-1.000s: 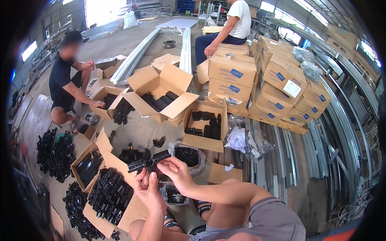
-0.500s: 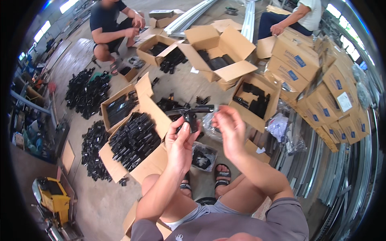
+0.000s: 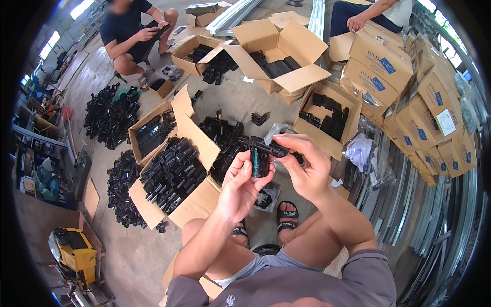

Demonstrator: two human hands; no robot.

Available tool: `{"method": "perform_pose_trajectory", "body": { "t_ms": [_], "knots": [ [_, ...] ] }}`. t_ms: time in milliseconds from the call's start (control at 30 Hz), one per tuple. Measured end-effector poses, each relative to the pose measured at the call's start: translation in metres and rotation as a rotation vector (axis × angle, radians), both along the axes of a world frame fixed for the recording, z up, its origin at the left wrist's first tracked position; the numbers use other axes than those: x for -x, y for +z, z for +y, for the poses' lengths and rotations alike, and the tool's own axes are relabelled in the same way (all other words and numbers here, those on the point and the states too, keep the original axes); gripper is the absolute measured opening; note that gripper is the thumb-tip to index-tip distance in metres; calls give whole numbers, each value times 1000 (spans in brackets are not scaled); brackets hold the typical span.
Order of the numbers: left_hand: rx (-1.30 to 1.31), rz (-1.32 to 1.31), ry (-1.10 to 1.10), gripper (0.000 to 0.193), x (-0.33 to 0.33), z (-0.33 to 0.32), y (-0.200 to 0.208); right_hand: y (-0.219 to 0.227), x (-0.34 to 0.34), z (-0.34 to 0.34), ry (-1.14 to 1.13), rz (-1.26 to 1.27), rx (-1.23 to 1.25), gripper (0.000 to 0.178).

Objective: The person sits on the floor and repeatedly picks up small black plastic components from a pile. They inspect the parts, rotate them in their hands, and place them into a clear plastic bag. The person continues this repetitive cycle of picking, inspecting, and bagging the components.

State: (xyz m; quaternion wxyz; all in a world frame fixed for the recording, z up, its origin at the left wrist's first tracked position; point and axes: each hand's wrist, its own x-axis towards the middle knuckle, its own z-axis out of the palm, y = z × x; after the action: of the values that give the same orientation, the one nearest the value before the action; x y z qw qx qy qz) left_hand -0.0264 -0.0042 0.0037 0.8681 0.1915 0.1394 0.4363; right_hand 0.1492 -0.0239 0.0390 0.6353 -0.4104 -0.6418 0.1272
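The left hand has its fingers closed around the downward leg of a black part, and the right hand pinches the right end of its crosswise arm. The part is held up between both sets of fingertips. If the left grip loosens while the right twists or pushes, the glossy piece could slip, dropping into the clear container below the fingers or among loose black parts to their left. Uneven pressure could also tilt it; whether its pieces are fully seated cannot be told.
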Motion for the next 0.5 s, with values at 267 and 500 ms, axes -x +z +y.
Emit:
{"method": "perform_pose_trajectory", "body": {
  "t_ms": [267, 500],
  "knots": [
    [75, -110, -149, 20, -7, -5, 3, 14, -15, -12, 5, -130, -43, 35],
    [-75, 99, 113, 46, 5, 10, 15, 16, -96, 9, -164, 328, 90, 29]
  ]
}}
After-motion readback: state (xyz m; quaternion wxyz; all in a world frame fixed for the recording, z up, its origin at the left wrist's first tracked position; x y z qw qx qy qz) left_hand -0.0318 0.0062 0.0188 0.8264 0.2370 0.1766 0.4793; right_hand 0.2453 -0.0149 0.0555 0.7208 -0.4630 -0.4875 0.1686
